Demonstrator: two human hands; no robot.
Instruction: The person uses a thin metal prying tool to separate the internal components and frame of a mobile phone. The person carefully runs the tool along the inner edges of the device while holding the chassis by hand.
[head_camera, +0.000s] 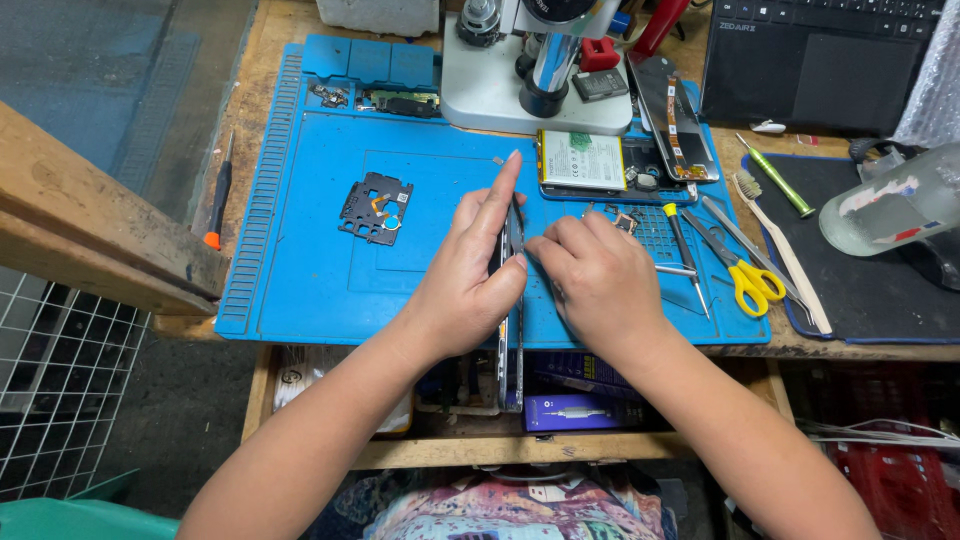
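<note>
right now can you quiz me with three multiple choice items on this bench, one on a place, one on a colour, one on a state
1. Where do the yellow-handled scissors lie?
A. right part of the blue mat
B. on the floor
C. on the laptop

2. What colour is the tip of the screwdriver left of the mat?
A. green
B. orange
C. white

3. How is the phone held?
A. flat, screen up
B. on edge between both hands
C. lying untouched

Answers: 1 A, beside the right hand. 2 B, orange end nearest the person. 3 B, left hand and right hand grip the thin edge.
</note>
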